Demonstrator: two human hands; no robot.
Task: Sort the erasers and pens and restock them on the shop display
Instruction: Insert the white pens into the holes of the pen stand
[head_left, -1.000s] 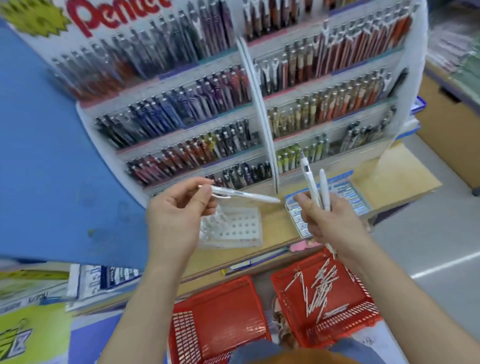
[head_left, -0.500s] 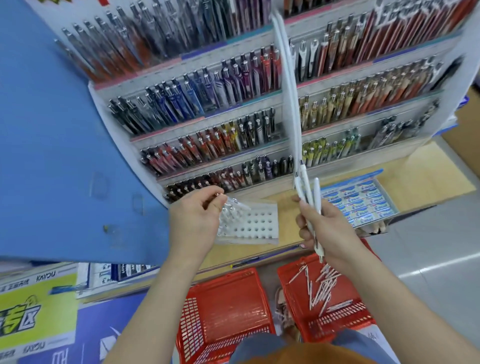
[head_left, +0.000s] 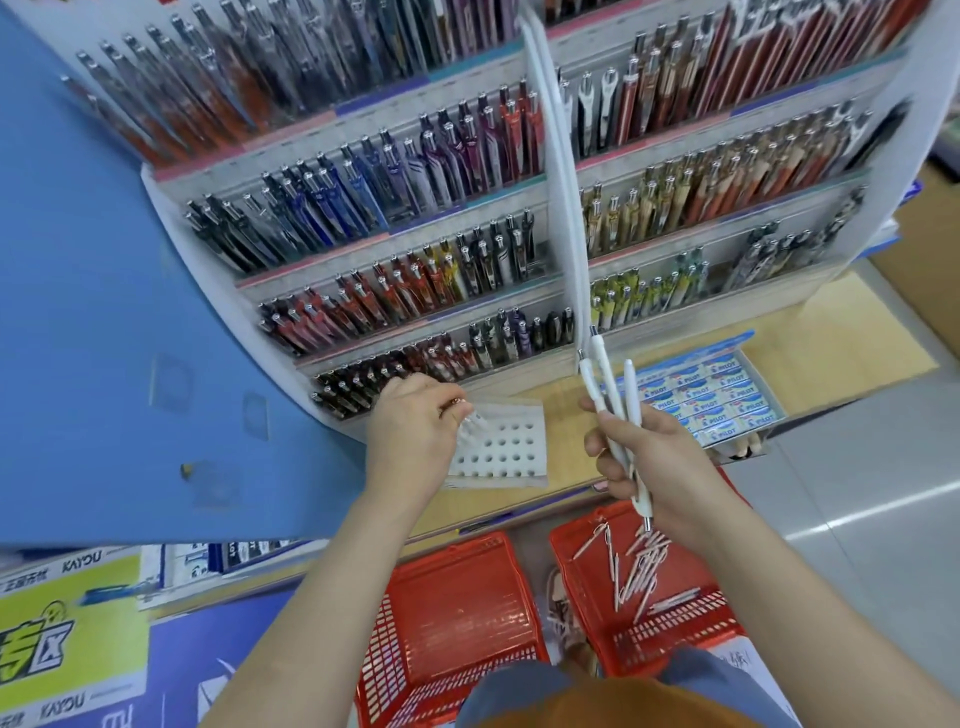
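1. the left hand (head_left: 410, 441) is at the left edge of the white pen holder (head_left: 514, 447). its fingertips pinch the top of a single pen (head_left: 456, 404) that seems to be going into a hole; most of that pen is hidden.
2. the right hand (head_left: 654, 467) grips three white pens (head_left: 613, 415) in a loose fan, fingers curled round the barrels. the pens stand nearly upright above the right red basket (head_left: 675, 644), where loose pens (head_left: 644, 566) lie.
3. the holder sits on the table (head_left: 831, 332) between the hands, with its free holes facing up on the right-hand side.
4. the left hand is nearer the holes, so it probably takes the next pen from the fan and must keep it upright.
5. the box of erasers (head_left: 711, 405) lies just beyond the right hand.
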